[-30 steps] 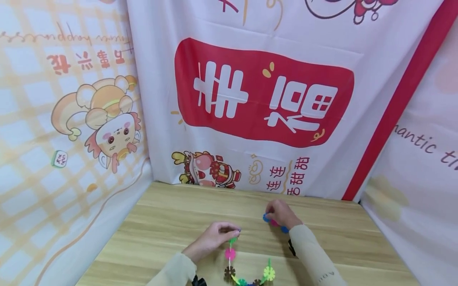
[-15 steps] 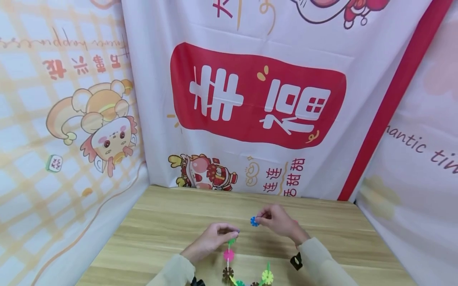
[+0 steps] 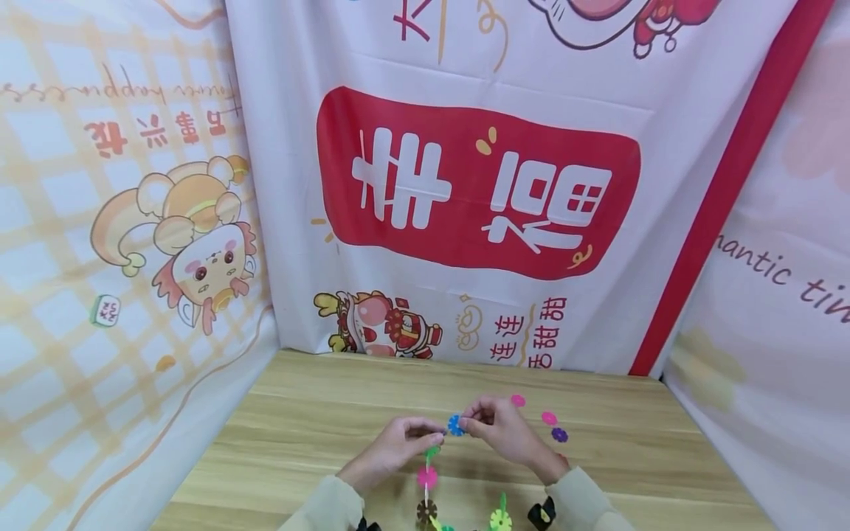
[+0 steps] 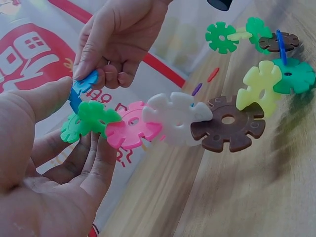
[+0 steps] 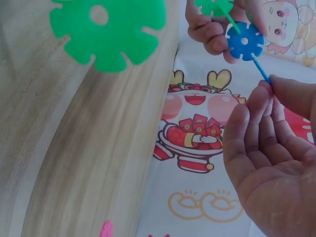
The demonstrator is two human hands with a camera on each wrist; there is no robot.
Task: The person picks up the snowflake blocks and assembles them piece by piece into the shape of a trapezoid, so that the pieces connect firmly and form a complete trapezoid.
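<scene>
My left hand (image 3: 397, 448) pinches the end of a chain of notched plastic snowflake discs. From a dark blue disc (image 5: 245, 41), the chain runs through green (image 4: 101, 117), pink (image 4: 129, 136), white (image 4: 173, 114) and brown discs (image 4: 212, 132), then curves round to a yellow one (image 3: 501, 519). Between thumb and fingertips, my right hand (image 3: 506, 435) pinches a lighter blue disc (image 3: 454, 425). In the right wrist view, that disc stands edge-on against the dark blue disc's rim; I cannot tell how deep their slots engage.
Loose discs lie on the wooden table (image 3: 312, 391) beyond my right hand: a pink disc (image 3: 518, 400), another pink disc (image 3: 549, 418) and a purple disc (image 3: 561, 435). A printed cloth (image 3: 398, 310) hangs behind the table, with more cloth at both sides.
My right hand has picked up the lighter blue disc at the right and brought it left to the chain's end. The loose discs there are uncovered. My left hand stays nearly still.
</scene>
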